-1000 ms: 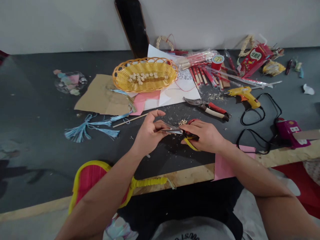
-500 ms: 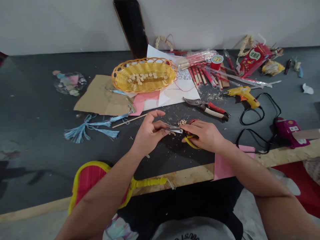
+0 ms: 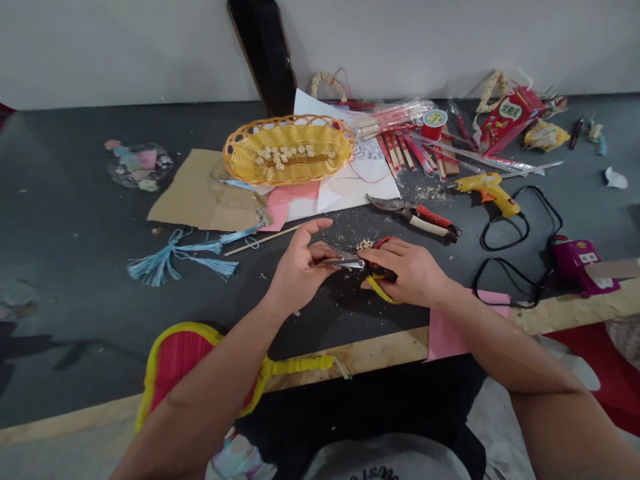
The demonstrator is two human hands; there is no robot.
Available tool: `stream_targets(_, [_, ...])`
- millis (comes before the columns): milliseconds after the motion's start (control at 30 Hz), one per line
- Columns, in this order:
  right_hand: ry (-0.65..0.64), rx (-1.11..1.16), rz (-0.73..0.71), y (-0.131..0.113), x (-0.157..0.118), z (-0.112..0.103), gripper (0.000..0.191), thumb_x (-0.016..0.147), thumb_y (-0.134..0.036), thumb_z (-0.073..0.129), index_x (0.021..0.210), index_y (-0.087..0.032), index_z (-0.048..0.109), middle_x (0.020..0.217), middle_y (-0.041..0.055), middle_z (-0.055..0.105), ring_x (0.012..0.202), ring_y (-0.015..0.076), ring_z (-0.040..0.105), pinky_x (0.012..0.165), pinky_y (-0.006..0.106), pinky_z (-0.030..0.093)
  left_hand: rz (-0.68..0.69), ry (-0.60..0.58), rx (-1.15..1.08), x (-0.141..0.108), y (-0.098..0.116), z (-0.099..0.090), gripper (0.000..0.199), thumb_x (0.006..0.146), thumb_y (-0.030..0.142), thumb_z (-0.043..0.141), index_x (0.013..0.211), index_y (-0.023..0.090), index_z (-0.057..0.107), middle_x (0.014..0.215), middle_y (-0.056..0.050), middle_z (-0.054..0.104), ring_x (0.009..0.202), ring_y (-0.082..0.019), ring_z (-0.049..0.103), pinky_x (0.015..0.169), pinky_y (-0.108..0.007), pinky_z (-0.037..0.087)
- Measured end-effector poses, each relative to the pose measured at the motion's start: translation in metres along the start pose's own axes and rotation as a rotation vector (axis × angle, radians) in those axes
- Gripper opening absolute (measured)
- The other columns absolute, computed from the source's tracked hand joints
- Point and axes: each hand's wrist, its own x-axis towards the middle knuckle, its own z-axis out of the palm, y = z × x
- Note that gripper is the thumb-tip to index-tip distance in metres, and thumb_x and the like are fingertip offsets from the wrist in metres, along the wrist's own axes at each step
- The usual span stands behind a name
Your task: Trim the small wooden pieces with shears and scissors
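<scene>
My right hand (image 3: 413, 272) is wrapped round the red and yellow handles of a pair of scissors (image 3: 356, 263), whose blades point left. At the blade tips, my left hand (image 3: 303, 268) pinches with thumb and fingers, its index finger raised. Whatever it pinches is too small and hidden to make out. Just behind the scissors lies a little pile of pale beige bits (image 3: 367, 245), with crumbs scattered round it on the dark table. A yellow woven basket (image 3: 240, 170) beyond my hands holds several small cream pieces.
Red-handled pruning shears (image 3: 433, 223) and a yellow glue gun (image 3: 487, 190) lie to the right. A blue tassel (image 3: 170, 257) and a thin stick (image 3: 265, 239) are on the left. A yellow-edged red fan (image 3: 180, 353) rests at the front edge, near my left forearm.
The scissors' handles have spread a little and the blades now sit further apart. Both hands stay in nearly the same place.
</scene>
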Motion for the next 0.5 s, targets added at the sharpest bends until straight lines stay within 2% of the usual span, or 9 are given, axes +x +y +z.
stream_targets(267, [-0.047, -0.025, 0.008, 0.0019, -0.0015, -0.0009, 0.035, 0.087, -0.032, 0.066, 0.12, -0.019, 0.066, 0.099, 0.0094, 0.072, 0.092, 0.0217, 0.067, 0.084, 0.034, 0.055, -0.003, 0.013, 0.016, -0.0001, 0.0002, 0.001, 0.081, 0.072, 0.018, 0.074, 0.144, 0.018, 0.037, 0.073, 0.002, 0.067, 0.077, -0.017, 0.066, 0.073, -0.03, 0.052])
stream_targets(500, [-0.025, -0.088, -0.04, 0.0005, -0.0025, -0.0013, 0.032, 0.089, -0.026, 0.063, 0.12, -0.018, 0.066, 0.094, 0.0089, 0.071, 0.09, 0.0214, 0.067, 0.084, 0.033, 0.056, -0.032, 0.037, -0.051, -0.0008, 0.0001, 0.0015, 0.089, 0.07, 0.015, 0.073, 0.149, 0.018, 0.032, 0.069, 0.004, 0.064, 0.073, -0.015, 0.066, 0.07, -0.027, 0.052])
